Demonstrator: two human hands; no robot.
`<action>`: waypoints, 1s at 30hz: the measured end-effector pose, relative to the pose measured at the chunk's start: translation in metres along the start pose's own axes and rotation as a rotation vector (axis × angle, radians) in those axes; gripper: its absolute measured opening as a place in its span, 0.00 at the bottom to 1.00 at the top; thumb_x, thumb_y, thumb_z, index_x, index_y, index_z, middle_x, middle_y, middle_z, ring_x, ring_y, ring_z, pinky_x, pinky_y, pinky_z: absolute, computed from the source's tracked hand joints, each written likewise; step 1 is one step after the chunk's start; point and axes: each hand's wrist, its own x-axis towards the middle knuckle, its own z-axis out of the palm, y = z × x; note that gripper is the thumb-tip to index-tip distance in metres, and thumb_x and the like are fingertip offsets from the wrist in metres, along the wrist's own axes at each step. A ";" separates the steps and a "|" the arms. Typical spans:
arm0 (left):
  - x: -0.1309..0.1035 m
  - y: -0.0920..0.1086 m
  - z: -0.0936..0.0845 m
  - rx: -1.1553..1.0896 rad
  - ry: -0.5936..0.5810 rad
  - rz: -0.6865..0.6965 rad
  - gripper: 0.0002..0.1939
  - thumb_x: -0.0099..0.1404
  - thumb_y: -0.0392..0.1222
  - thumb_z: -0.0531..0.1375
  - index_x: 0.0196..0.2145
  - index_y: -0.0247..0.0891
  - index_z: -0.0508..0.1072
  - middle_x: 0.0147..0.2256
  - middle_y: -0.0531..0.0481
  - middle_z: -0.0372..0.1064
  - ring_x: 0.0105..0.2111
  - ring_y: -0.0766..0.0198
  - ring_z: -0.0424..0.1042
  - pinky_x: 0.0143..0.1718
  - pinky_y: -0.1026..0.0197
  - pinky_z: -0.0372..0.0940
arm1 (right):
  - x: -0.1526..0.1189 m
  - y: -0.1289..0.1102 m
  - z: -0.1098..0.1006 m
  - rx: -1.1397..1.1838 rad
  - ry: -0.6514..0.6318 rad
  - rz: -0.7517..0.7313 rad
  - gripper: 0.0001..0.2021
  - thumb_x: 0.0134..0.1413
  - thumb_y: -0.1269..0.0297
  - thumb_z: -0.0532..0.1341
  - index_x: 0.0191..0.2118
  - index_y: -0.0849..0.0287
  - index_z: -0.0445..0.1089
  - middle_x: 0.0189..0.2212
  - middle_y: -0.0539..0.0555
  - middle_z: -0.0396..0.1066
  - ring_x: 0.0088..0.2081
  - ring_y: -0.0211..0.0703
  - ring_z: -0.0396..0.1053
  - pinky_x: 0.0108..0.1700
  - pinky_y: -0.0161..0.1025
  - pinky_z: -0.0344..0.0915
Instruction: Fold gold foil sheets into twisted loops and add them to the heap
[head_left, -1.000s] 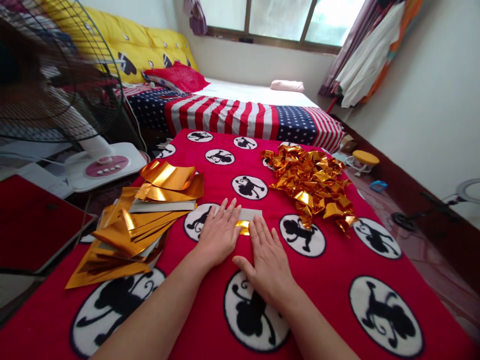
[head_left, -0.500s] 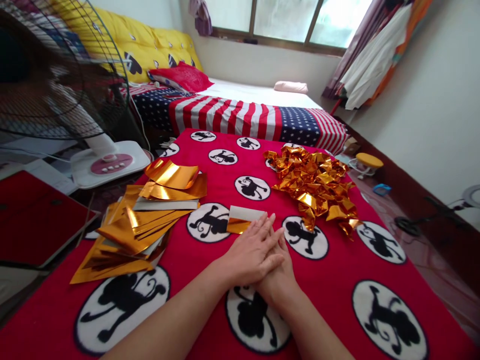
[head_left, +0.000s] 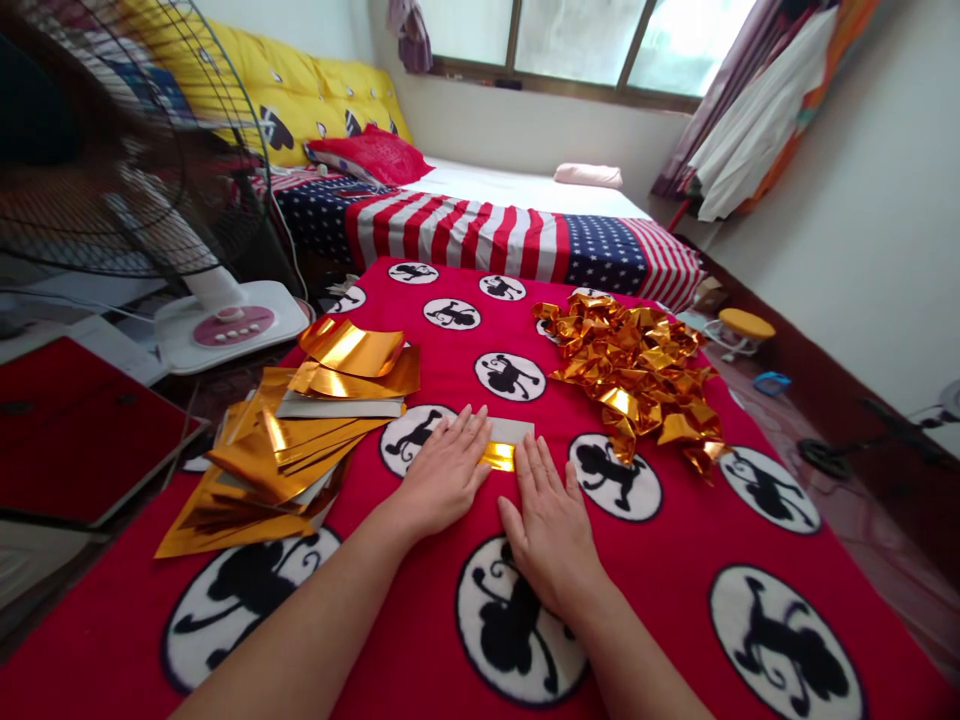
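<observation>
Just right of the stack (head_left: 300, 455), the sheet (head_left: 513, 430), grey with a shiny gold near edge, lies partly beneath the left hand (head_left: 448, 472) and right hand (head_left: 553, 525), each grip unclosed, fingers laid flat.

Fan (head_left: 177, 237) cut off, gold-grey sheet (head_left: 500, 456) partly hidden

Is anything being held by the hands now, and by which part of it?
Nothing is gripped: the left hand and right hand lie flat at opposite ends of the grey-and-gold paper.

Sheet (head_left: 510, 440) — gold and grey; cloth (head_left: 652, 620) — red, monkey-patterned.
</observation>
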 end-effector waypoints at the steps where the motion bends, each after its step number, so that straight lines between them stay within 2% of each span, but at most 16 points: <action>1: 0.000 -0.001 0.000 0.017 0.012 -0.004 0.29 0.70 0.43 0.45 0.66 0.36 0.50 0.68 0.46 0.39 0.68 0.56 0.40 0.66 0.45 0.42 | 0.000 -0.003 -0.003 0.014 0.015 0.015 0.30 0.64 0.56 0.45 0.68 0.67 0.47 0.69 0.59 0.38 0.69 0.49 0.35 0.67 0.56 0.35; 3: 0.000 0.000 0.001 0.040 0.031 -0.007 0.29 0.70 0.42 0.46 0.66 0.36 0.51 0.68 0.45 0.41 0.68 0.56 0.41 0.66 0.44 0.42 | 0.003 -0.014 -0.009 0.052 0.066 0.038 0.32 0.64 0.55 0.46 0.68 0.68 0.44 0.69 0.60 0.37 0.70 0.51 0.32 0.67 0.58 0.33; 5: 0.002 0.001 0.002 0.049 0.016 -0.013 0.29 0.70 0.44 0.47 0.66 0.37 0.51 0.68 0.44 0.42 0.67 0.55 0.41 0.65 0.44 0.42 | 0.008 -0.031 -0.015 0.116 0.082 -0.029 0.34 0.63 0.53 0.47 0.69 0.66 0.40 0.69 0.60 0.35 0.70 0.51 0.30 0.67 0.58 0.33; 7: 0.004 0.001 0.003 0.050 -0.021 -0.025 0.29 0.69 0.46 0.48 0.66 0.38 0.51 0.68 0.44 0.42 0.68 0.54 0.41 0.65 0.44 0.43 | 0.013 -0.047 -0.018 0.219 0.036 -0.139 0.37 0.63 0.49 0.48 0.69 0.66 0.37 0.69 0.60 0.35 0.70 0.50 0.30 0.67 0.54 0.39; 9: 0.005 0.001 0.003 0.054 -0.040 -0.028 0.30 0.69 0.47 0.49 0.66 0.38 0.52 0.67 0.44 0.43 0.68 0.53 0.41 0.65 0.44 0.43 | 0.018 -0.054 -0.017 0.300 -0.008 -0.147 0.41 0.62 0.47 0.48 0.69 0.69 0.33 0.69 0.62 0.34 0.70 0.50 0.31 0.66 0.52 0.45; 11: 0.005 0.001 0.004 0.062 -0.027 -0.016 0.29 0.68 0.44 0.49 0.65 0.39 0.54 0.67 0.44 0.43 0.67 0.53 0.41 0.65 0.43 0.43 | 0.019 -0.049 -0.013 0.323 -0.048 -0.149 0.43 0.61 0.44 0.48 0.69 0.70 0.32 0.69 0.63 0.34 0.70 0.49 0.31 0.66 0.51 0.45; 14: 0.003 0.001 0.004 0.068 0.023 -0.010 0.28 0.68 0.41 0.48 0.65 0.38 0.54 0.67 0.45 0.44 0.67 0.54 0.42 0.65 0.44 0.42 | 0.014 -0.024 -0.008 0.217 -0.090 -0.132 0.42 0.60 0.41 0.48 0.69 0.69 0.40 0.69 0.61 0.35 0.70 0.49 0.34 0.68 0.52 0.38; 18: 0.000 0.001 0.002 0.042 0.056 -0.002 0.28 0.69 0.42 0.47 0.65 0.37 0.53 0.67 0.45 0.44 0.67 0.55 0.42 0.66 0.45 0.42 | 0.004 0.005 -0.006 0.040 -0.067 -0.019 0.38 0.61 0.45 0.49 0.68 0.67 0.45 0.69 0.60 0.35 0.69 0.51 0.36 0.67 0.55 0.37; 22: 0.001 0.012 -0.008 0.017 0.029 -0.048 0.28 0.69 0.45 0.48 0.64 0.33 0.55 0.67 0.40 0.43 0.67 0.52 0.42 0.65 0.42 0.41 | 0.002 0.007 -0.001 -0.024 -0.020 -0.007 0.36 0.62 0.47 0.48 0.68 0.67 0.45 0.69 0.59 0.35 0.69 0.51 0.36 0.67 0.56 0.38; 24: 0.002 0.025 -0.013 0.015 0.093 -0.074 0.29 0.70 0.48 0.47 0.63 0.30 0.57 0.67 0.37 0.42 0.68 0.50 0.39 0.65 0.39 0.37 | 0.001 0.005 0.003 -0.038 0.012 -0.009 0.35 0.63 0.49 0.48 0.68 0.67 0.44 0.69 0.59 0.35 0.69 0.51 0.35 0.67 0.56 0.37; 26: 0.002 0.040 -0.014 -0.025 0.121 0.087 0.30 0.70 0.52 0.47 0.65 0.34 0.55 0.68 0.40 0.39 0.68 0.52 0.36 0.66 0.43 0.34 | 0.001 0.005 0.006 -0.044 0.027 -0.028 0.34 0.62 0.53 0.49 0.69 0.63 0.44 0.69 0.58 0.36 0.69 0.51 0.36 0.67 0.56 0.36; 28: 0.002 0.049 -0.010 -0.108 0.066 0.236 0.34 0.69 0.55 0.47 0.67 0.36 0.48 0.68 0.42 0.37 0.68 0.55 0.36 0.67 0.47 0.38 | 0.000 0.006 0.006 -0.042 0.022 -0.051 0.33 0.61 0.55 0.51 0.69 0.59 0.44 0.69 0.57 0.37 0.69 0.52 0.37 0.67 0.56 0.36; 30: 0.001 0.047 -0.004 -0.154 0.021 0.229 0.39 0.68 0.61 0.46 0.68 0.34 0.45 0.68 0.40 0.37 0.68 0.55 0.38 0.66 0.49 0.41 | 0.000 0.007 0.004 -0.034 0.010 -0.053 0.33 0.61 0.56 0.51 0.69 0.60 0.45 0.69 0.56 0.38 0.69 0.51 0.37 0.67 0.56 0.36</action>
